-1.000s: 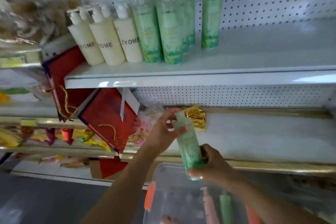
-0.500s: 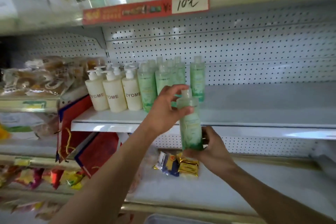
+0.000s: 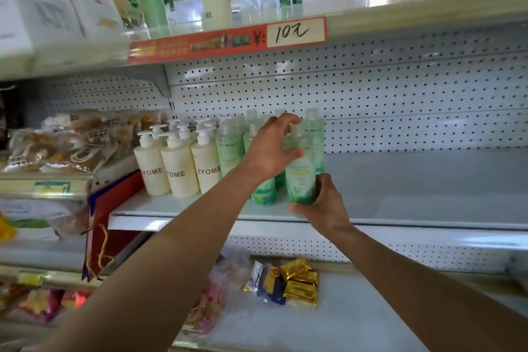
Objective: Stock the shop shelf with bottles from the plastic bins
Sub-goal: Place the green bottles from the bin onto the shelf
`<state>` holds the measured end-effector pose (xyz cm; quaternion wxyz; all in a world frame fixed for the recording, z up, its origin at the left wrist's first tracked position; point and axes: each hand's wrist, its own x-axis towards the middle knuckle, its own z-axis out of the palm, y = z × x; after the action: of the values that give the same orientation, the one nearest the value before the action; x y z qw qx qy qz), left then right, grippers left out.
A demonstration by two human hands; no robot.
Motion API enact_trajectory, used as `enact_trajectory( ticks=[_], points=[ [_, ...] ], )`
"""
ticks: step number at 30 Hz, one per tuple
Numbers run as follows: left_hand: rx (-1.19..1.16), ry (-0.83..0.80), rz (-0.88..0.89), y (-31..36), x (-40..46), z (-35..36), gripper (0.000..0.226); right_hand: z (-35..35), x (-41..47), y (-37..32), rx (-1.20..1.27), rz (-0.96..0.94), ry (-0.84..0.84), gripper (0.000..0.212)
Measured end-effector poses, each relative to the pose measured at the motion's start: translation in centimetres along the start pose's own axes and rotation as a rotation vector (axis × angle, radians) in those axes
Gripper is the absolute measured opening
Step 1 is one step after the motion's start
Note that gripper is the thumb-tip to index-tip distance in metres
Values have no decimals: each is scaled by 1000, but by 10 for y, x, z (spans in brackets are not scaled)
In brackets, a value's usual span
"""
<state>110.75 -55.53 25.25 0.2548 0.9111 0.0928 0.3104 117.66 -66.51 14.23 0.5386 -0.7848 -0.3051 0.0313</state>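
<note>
Left hand (image 3: pixel 270 148): closed around the neck and upper part of the green bottle (image 3: pixel 301 170), thumb on the front, fingers curled over the cap.
Right hand (image 3: pixel 321 207): cupped under and around the base of the same bottle, gripping it from the lower right.
Green bottle: upright between both hands, over the front part of the white shelf (image 3: pixel 428 194); whether its base touches the shelf is hidden by the right hand.
Green bottles on shelf (image 3: pixel 230 148): a group standing just behind and to the left of the hands, one partly hidden behind the held bottle.
Cream pump bottles (image 3: pixel 178 171): further left of the left hand, in rows, marked ZYOME.
Shelf space: bare white surface to the right of the right hand.
Price strip (image 3: pixel 228 41): on the shelf edge above the hands, red, with a handwritten tag.
Gold packets (image 3: pixel 301 280): on the lower shelf, below the right forearm.
</note>
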Motion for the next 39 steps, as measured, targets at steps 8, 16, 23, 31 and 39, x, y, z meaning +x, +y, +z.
enact_trajectory(
  ticks=[8, 16, 23, 31, 39],
  points=[
    [306, -31, 55, 3, 27, 11, 55, 2, 32, 9, -24, 18, -32, 67],
    [392, -45, -11, 4, 43, 19, 52, 10, 54, 10, -44, 47, -20, 64],
    [403, -32, -15, 1, 46, 23, 52, 12, 58, 11, -42, 64, -31, 65],
    [408, -63, -18, 0, 37, 25, 63, 2, 51, 15, -154, 66, -119, 48],
    [538, 18, 132, 1, -23, 23, 42, -43, 11, 15, -734, -160, -147, 41]
  ],
)
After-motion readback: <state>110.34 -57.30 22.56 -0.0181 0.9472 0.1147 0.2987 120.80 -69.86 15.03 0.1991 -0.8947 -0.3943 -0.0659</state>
